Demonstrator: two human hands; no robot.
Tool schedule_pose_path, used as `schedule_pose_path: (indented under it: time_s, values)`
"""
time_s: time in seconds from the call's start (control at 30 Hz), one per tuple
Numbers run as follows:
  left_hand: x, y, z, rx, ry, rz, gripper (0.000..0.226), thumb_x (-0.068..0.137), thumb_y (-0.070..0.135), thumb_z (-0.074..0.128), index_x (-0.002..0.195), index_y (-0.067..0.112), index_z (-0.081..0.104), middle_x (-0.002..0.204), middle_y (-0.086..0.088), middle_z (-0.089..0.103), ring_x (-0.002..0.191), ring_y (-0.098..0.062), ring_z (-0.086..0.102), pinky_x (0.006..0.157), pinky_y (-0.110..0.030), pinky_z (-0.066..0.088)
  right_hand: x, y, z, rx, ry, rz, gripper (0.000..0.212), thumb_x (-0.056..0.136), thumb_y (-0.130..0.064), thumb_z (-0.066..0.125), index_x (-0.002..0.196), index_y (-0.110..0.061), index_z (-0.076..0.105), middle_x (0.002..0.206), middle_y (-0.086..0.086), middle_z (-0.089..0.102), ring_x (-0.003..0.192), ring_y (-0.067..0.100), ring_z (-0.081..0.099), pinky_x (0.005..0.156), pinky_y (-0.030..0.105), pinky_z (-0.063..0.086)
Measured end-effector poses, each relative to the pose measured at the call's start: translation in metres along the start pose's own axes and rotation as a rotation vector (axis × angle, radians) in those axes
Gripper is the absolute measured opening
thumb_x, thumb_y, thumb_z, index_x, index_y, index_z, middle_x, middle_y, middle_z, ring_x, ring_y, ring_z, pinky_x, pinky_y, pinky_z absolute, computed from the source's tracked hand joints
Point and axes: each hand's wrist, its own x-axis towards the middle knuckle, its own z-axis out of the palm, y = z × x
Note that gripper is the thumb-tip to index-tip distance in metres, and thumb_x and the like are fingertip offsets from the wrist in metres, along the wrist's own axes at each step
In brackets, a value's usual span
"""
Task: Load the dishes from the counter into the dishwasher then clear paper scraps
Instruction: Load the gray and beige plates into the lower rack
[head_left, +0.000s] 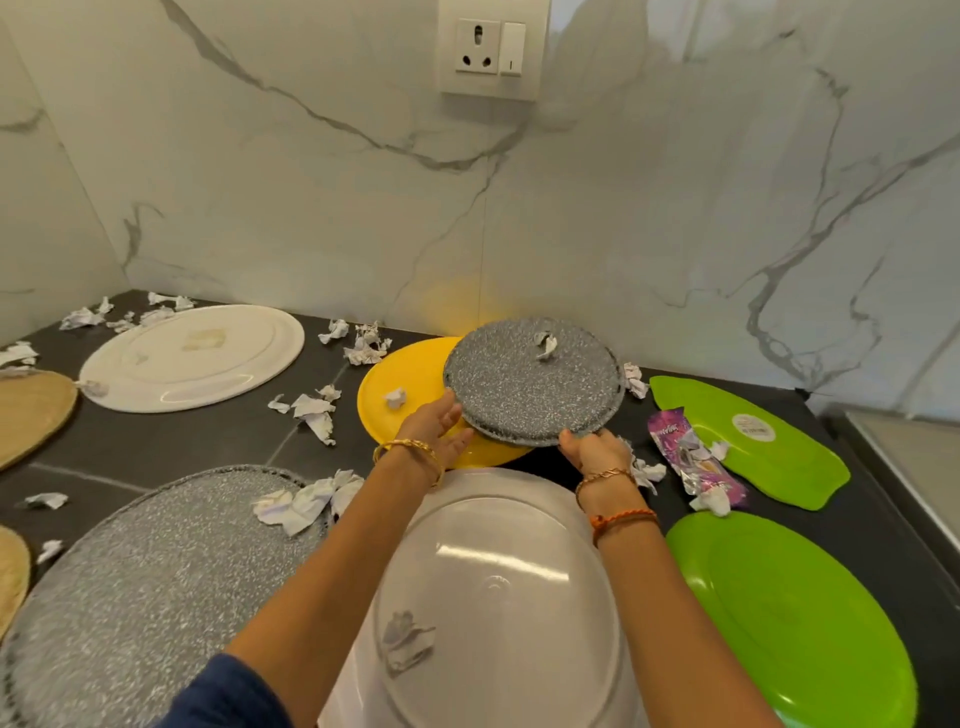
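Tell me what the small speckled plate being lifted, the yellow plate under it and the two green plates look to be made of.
Small speckled grey plate: probably melamine or stone-look plastic, matte; granite-like flecks, no glare.
Yellow plate: likely plastic; flat uniform colour, soft sheen.
Green plates: likely plastic, smooth semi-gloss; saturated even colour, thin rims, a sticker on the farther one.

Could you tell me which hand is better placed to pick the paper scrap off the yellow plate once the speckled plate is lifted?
Left, probably. The left hand grips the small speckled plate right beside the paper scrap on the yellow plate; the right hand is on the far side.
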Motion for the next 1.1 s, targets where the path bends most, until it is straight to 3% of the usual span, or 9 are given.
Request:
schedule_pose_path:
  time_s: [0.1, 0.17, 0.23, 0.37, 0.57, 0.73, 0.87, 0.97, 1.1]
  values:
    - [-0.005, 0.012, -0.004, -0.019, -0.034, 0.098, 0.005, 0.094, 0.021, 0.052, 0.091, 0.017, 0.053, 0.096, -0.001, 0.054, 0.078, -0.017, 0.053, 0.070, -0.026, 0.047, -0.003, 0.007, 0.011, -0.038, -0.046, -0.043, 0.029, 0.087, 0.004, 0.054, 0.116, -0.003, 0.056, 0.072, 0.003, 0.050, 0.063, 0.011, 0.046, 0.037, 0.013, 0.035]
    - [-0.007, 0.028, -0.005, 0.033, -0.025, 0.220, 0.009, 0.095, 0.023, 0.049, 0.099, 0.016, 0.052, 0.087, 0.001, 0.055, 0.069, -0.013, 0.048, 0.057, -0.022, 0.042, -0.008, 0.006, 0.027, -0.003, -0.141, -0.008, 0.020, 0.090, -0.001, 0.053, 0.102, -0.016, 0.057, 0.064, 0.001, 0.045, 0.053, 0.009, 0.039, 0.035, 0.013, 0.029]
    - [-0.012, 0.045, -0.010, 0.093, 0.043, 0.374, 0.021, 0.096, 0.019, 0.048, 0.116, 0.013, 0.052, 0.090, 0.001, 0.056, 0.073, -0.013, 0.050, 0.061, -0.023, 0.043, -0.017, 0.002, 0.044, 0.030, -0.249, 0.031, 0.018, 0.093, -0.005, 0.049, 0.087, -0.022, 0.053, 0.067, -0.005, 0.049, 0.056, 0.005, 0.045, 0.045, 0.019, 0.031]
    - [-0.030, 0.074, -0.029, 0.202, 0.141, 0.620, 0.014, 0.095, 0.005, 0.045, 0.101, 0.007, 0.058, 0.103, -0.012, 0.062, 0.096, -0.026, 0.057, 0.084, -0.042, 0.052, -0.039, 0.007, 0.083, -0.032, -0.451, 0.118, 0.018, 0.095, -0.014, 0.047, 0.081, -0.025, 0.049, 0.081, -0.007, 0.054, 0.071, 0.004, 0.051, 0.057, 0.025, 0.031]
    - [-0.057, 0.108, -0.076, 0.304, 0.475, 0.968, 0.026, 0.091, 0.006, 0.051, 0.115, -0.001, 0.058, 0.112, -0.015, 0.063, 0.101, -0.024, 0.059, 0.093, -0.036, 0.049, -0.069, 0.030, 0.130, -0.559, -0.513, -0.149, 0.026, 0.091, -0.017, 0.055, 0.111, -0.001, 0.060, 0.098, 0.007, 0.055, 0.089, 0.020, 0.052, 0.065, 0.027, 0.040]
    - [-0.077, 0.132, -0.131, -0.032, 0.659, 0.957, 0.018, 0.091, 0.007, 0.049, 0.105, 0.003, 0.060, 0.091, -0.008, 0.060, 0.085, -0.022, 0.058, 0.084, -0.039, 0.053, -0.085, 0.055, 0.152, -0.924, -0.616, -0.509, 0.022, 0.088, -0.012, 0.057, 0.105, -0.002, 0.067, 0.094, 0.008, 0.064, 0.093, 0.019, 0.056, 0.078, 0.026, 0.043]
    - [-0.094, 0.142, -0.161, -0.287, 0.803, 0.855, 0.030, 0.089, 0.000, 0.047, 0.062, 0.011, 0.043, 0.060, 0.002, 0.038, 0.053, -0.009, 0.034, 0.046, -0.019, 0.032, -0.099, 0.071, 0.173, -1.119, -0.704, -0.692, 0.024, 0.090, -0.012, 0.054, 0.108, -0.004, 0.067, 0.112, 0.015, 0.067, 0.107, 0.027, 0.059, 0.087, 0.030, 0.044]
    - [-0.101, 0.142, -0.184, -0.431, 0.838, 0.755, 0.037, 0.086, -0.002, 0.046, 0.058, 0.016, 0.031, 0.058, 0.000, 0.028, 0.052, -0.012, 0.024, 0.049, -0.027, 0.020, -0.100, 0.084, 0.191, -1.283, -0.697, -0.741, 0.026, 0.093, -0.017, 0.048, 0.106, -0.002, 0.065, 0.114, 0.020, 0.064, 0.108, 0.035, 0.057, 0.089, 0.038, 0.047]
    - [-0.105, 0.140, -0.206, -0.535, 0.851, 0.706, 0.037, 0.084, -0.004, 0.047, 0.058, 0.016, 0.029, 0.061, -0.001, 0.030, 0.053, -0.014, 0.025, 0.059, -0.035, 0.027, -0.103, 0.097, 0.211, -1.517, -0.504, -0.795, 0.022, 0.093, -0.017, 0.049, 0.104, -0.001, 0.060, 0.114, 0.021, 0.060, 0.108, 0.036, 0.056, 0.082, 0.037, 0.047]
